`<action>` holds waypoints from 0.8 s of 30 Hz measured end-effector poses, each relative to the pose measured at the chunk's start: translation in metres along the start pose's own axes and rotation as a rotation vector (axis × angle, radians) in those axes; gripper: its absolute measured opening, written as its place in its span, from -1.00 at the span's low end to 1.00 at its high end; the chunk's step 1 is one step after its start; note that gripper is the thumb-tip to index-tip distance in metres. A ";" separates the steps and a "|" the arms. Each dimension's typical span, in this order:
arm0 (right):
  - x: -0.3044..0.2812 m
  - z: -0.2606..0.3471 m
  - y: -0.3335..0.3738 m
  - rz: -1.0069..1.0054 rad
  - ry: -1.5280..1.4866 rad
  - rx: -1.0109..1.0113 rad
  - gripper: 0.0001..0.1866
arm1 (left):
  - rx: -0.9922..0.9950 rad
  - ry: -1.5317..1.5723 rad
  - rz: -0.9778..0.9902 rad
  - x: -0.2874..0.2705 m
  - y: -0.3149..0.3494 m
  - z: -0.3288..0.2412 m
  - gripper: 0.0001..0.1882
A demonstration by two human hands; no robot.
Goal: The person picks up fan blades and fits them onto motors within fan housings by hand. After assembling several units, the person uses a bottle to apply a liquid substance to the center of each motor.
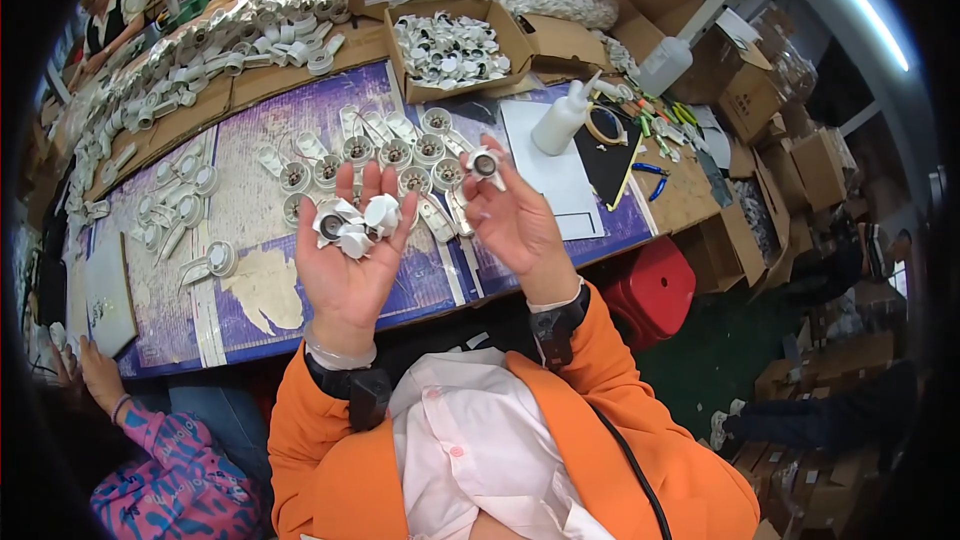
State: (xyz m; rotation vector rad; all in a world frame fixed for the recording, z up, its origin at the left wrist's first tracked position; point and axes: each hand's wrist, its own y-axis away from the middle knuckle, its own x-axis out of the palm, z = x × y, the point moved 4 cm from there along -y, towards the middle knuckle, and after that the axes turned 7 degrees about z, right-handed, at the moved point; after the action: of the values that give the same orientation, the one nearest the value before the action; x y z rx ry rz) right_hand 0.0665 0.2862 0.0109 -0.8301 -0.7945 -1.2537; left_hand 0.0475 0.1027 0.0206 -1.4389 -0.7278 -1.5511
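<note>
While both hands are up over the near side of the purple tabletop [250, 130], its near edge bends past the wrists. To the left of the left grip [347, 275], purple shows around a torn brown patch [262, 290], and a bunch of white lamp-like parts [185, 198] lies farther left. On the right, a flat white sheet [555, 198] reaches close to the near edge, with a red stool [655, 290] below it. On the far side, a cardboard box [465, 90] full of small white bits sits close to the piled white parts.

The tabletop looks worn and scratched, with pale strips running across it. Round white cups [396, 153] with wiry middles sit in a group just past the hands. A soft-looking white bottle [562, 125] with a thin tip stands on the far part of the sheet.

The left grip is palm up with its fingers spread apart, and a few shiny white pieces [355, 238] lie on the palm and fingers. The right grip [525, 235] has its thumb and fingertips pinched on one white piece with a dark ring [485, 165]. That piece is up at the fingertips, to the right of the cups and farther away than the left palm.
</note>
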 end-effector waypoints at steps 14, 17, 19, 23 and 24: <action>-0.046 0.026 -0.040 -0.011 1.560 -0.069 -0.61 | 0.209 -0.055 0.064 0.006 0.029 -0.067 -0.55; -0.053 0.021 -0.047 0.068 1.789 -0.185 -0.61 | 0.199 -0.071 0.097 0.007 0.031 -0.067 -0.56; -0.056 0.021 -0.048 0.062 1.797 -0.175 -0.62 | 0.202 -0.066 0.091 0.006 0.032 -0.068 -0.56; -0.058 0.020 -0.050 0.062 1.796 -0.153 -0.62 | 0.200 -0.054 0.078 0.004 0.032 -0.067 -0.56; -0.058 0.020 -0.050 0.063 1.795 -0.148 -0.63 | 0.198 -0.052 0.077 0.003 0.031 -0.067 -0.56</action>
State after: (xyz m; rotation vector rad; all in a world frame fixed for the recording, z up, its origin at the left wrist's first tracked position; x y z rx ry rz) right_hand 0.0074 0.3254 -0.0250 0.3434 0.7710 -1.4276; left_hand 0.0439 0.0297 0.0088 -1.3482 -0.8234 -1.3483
